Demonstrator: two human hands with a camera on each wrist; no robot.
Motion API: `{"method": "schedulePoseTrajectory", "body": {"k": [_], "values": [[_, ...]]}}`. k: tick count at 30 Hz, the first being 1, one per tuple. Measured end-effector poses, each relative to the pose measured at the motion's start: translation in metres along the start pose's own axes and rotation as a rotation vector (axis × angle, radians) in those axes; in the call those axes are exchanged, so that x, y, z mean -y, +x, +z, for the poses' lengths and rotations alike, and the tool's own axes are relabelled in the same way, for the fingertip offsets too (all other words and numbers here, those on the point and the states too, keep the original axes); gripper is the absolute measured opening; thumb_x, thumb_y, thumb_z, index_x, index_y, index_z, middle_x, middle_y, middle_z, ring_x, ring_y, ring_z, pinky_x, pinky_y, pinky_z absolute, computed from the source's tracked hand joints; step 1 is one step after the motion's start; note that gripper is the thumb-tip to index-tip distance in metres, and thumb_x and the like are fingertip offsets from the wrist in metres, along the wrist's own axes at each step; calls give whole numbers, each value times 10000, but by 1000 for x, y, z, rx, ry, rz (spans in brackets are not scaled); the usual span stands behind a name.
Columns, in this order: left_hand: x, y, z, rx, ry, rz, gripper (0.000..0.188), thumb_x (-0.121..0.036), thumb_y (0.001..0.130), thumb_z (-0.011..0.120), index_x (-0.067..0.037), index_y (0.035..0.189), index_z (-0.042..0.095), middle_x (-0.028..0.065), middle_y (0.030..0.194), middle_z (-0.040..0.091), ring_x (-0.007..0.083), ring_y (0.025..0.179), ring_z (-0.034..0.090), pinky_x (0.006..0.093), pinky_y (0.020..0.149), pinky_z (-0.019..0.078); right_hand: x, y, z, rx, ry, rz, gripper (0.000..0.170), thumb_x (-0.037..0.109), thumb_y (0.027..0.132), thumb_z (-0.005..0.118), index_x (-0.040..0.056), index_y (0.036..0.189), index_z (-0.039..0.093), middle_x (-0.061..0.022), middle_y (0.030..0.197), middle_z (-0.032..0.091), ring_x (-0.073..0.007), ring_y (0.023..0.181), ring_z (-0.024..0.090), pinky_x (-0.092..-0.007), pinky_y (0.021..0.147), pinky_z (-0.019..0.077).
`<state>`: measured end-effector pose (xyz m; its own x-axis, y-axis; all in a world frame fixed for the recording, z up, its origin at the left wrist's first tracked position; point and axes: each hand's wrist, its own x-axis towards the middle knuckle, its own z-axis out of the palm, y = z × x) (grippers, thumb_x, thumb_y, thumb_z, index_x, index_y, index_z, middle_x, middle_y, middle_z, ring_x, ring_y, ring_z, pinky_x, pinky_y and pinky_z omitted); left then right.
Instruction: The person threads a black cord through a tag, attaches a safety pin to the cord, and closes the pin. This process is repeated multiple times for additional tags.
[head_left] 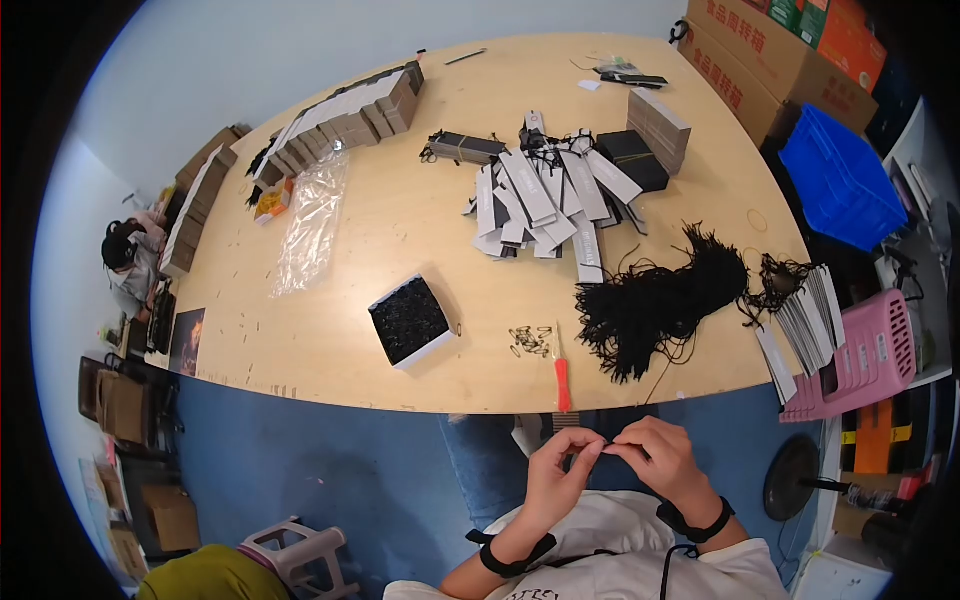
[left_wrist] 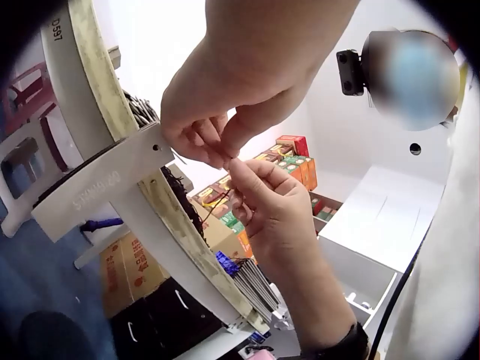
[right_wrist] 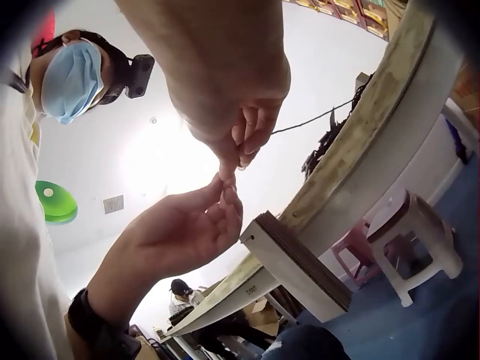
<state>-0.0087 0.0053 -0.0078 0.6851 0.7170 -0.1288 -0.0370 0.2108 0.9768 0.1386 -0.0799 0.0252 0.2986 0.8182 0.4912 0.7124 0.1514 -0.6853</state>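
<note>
My left hand (head_left: 560, 475) and right hand (head_left: 660, 462) meet at their fingertips in front of the table edge, pinching a small dark piece of cord between them. From the right hand (right_wrist: 240, 97), a thin black cord (right_wrist: 311, 120) stretches towards the table. A stack of pale tags (right_wrist: 296, 270) is close to the fingers of my left hand (right_wrist: 176, 232); whether that hand holds it, I cannot tell. One printed tag with a hole (left_wrist: 105, 180) shows beside the left hand (left_wrist: 240, 90) in the left wrist view. The right hand (left_wrist: 281, 217) is below.
Black cords (head_left: 660, 305) are heaped near loose printed tags (head_left: 555, 195). A red-handled tool (head_left: 562, 385), small metal rings (head_left: 530, 341) and a box of black pieces (head_left: 410, 320) lie nearer the front edge. Another person (head_left: 135, 255) is at the far left.
</note>
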Motion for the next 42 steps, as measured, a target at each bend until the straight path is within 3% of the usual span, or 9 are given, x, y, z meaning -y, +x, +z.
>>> {"method": "schedulePoseTrajectory", "body": {"k": [8,11,18,22,25,29,32,38,42], "values": [[-21,-1,-4,-200,44,191,69,-68,960,570,-3,941,559,27,880,575,81,781,547,216,710,452,2,-9,-28,249,216,310,148,-23,730,764,-29,840,666,-82,710,652,-172,585,629,-263,515,480],[-20,10,-25,-357,172,276,96,-105,974,558,-16,951,529,25,886,571,85,830,525,215,773,420,-24,-33,-44,110,969,400,139,-70,691,767,-52,805,690,-147,779,694,-173,653,677,-216,547,498],[-13,19,-54,-487,284,317,110,-124,980,551,-23,947,521,19,873,559,80,801,505,209,751,405,-47,-59,-53,-275,1519,526,246,-37,707,778,-40,915,647,-159,803,690,-138,575,604,-204,485,422],[-9,16,-51,-497,213,298,129,-105,969,560,-2,893,550,34,841,569,84,758,515,218,691,426,-47,-52,-49,-374,1307,569,161,25,802,728,-44,914,635,-133,810,659,-117,589,563,-192,501,402],[-18,6,-35,-351,257,365,116,-86,962,562,0,885,556,51,854,582,95,764,537,225,691,440,-26,-27,-45,-196,1023,519,138,89,905,620,-36,845,619,-140,907,606,-125,644,531,-211,562,422],[-32,-18,-4,-67,79,262,69,-51,952,569,16,958,579,61,924,568,92,771,537,221,686,442,7,-4,-44,123,750,433,176,60,924,545,-4,761,559,-136,915,590,-152,699,556,-290,666,455],[-25,-22,7,45,-124,199,78,-58,963,558,11,999,564,62,998,558,85,819,520,209,720,428,13,-4,-33,358,569,286,154,53,886,566,0,748,522,-100,718,555,-220,633,571,-316,585,439],[-22,-21,9,131,-449,-88,77,-89,974,553,-26,1014,534,70,1058,587,104,951,527,245,854,420,18,-1,-28,440,394,165,116,47,843,592,2,753,533,-119,627,512,-300,547,521,-360,502,413],[-23,-19,12,165,-507,-26,79,-94,977,548,-31,1014,516,84,1061,607,124,990,547,272,893,433,17,-7,-23,422,377,180,102,47,838,602,4,759,552,-112,626,516,-292,536,521,-361,498,412]]}}
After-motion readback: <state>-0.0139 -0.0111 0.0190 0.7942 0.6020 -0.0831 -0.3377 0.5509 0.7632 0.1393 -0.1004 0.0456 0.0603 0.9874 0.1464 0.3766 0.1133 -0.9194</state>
